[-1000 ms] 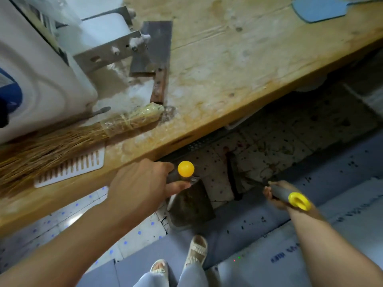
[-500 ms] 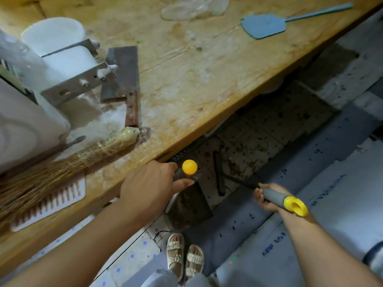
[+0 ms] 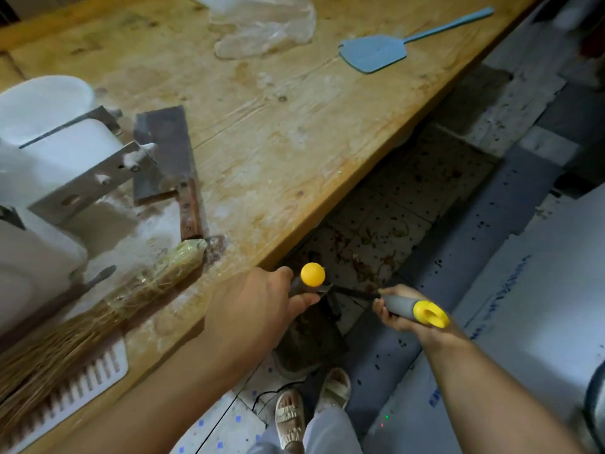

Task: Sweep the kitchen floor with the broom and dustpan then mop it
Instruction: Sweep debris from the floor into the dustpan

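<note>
My left hand [image 3: 258, 309] grips a dark handle with an orange-yellow knob [image 3: 313, 274] on top; below it the dark dustpan [image 3: 309, 339] stands on the floor by my feet. My right hand [image 3: 394, 309] grips the grey broom handle [image 3: 397, 304], which ends in a yellow cap [image 3: 429, 314]. Its dark shaft runs left and down toward the dustpan, and the broom head is hidden behind my left hand and the pan. The tiled floor [image 3: 386, 231] under the table edge is stained and littered with dirt.
A wooden table [image 3: 278, 126] fills the left, holding a cleaver [image 3: 170, 165], a straw hand broom [image 3: 98, 316], a white grille [image 3: 82, 381], white containers [image 3: 42, 103], a plastic bag [image 3: 265, 27] and a blue fly swatter [image 3: 376, 52]. Grey floor covering [image 3: 474, 244] and white sheeting [image 3: 537, 322] lie to the right. My sandalled feet [image 3: 311, 404] stand below.
The view has swung right and up along the table. My right hand with the broom handle has moved closer to the left hand and dustpan. Both hands keep their hold.
</note>
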{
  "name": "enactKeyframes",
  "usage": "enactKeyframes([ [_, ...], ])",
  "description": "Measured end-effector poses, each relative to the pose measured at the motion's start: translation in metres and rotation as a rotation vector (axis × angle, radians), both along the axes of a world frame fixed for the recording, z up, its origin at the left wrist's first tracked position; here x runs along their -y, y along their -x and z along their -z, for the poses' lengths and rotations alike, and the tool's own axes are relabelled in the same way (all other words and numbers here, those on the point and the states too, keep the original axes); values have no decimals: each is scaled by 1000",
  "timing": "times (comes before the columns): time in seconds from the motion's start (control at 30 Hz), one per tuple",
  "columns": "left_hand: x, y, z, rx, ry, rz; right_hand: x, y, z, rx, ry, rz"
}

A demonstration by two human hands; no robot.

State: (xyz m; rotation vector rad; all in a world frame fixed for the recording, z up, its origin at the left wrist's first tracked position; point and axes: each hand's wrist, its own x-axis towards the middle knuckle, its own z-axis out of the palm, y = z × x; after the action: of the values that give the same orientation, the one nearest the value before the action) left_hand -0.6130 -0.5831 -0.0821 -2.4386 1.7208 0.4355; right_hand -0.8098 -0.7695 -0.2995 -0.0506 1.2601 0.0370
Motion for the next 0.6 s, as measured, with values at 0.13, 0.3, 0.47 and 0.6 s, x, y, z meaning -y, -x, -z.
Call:
enactKeyframes([
  [0.13, 15, -1, -4, 40, -31, -4, 28, -20, 13, -23, 11, -35],
  [0.3, 43, 2, -4, 77, -75, -17, 52, -38, 44, -13, -40, 197],
  [0.47, 72, 9, 1, 64, -110, -24, 82, -35, 65, 39, -43, 304],
  [0.6, 96, 15, 3, 69, -118, -15, 108, -25, 60, 48, -32, 395],
])
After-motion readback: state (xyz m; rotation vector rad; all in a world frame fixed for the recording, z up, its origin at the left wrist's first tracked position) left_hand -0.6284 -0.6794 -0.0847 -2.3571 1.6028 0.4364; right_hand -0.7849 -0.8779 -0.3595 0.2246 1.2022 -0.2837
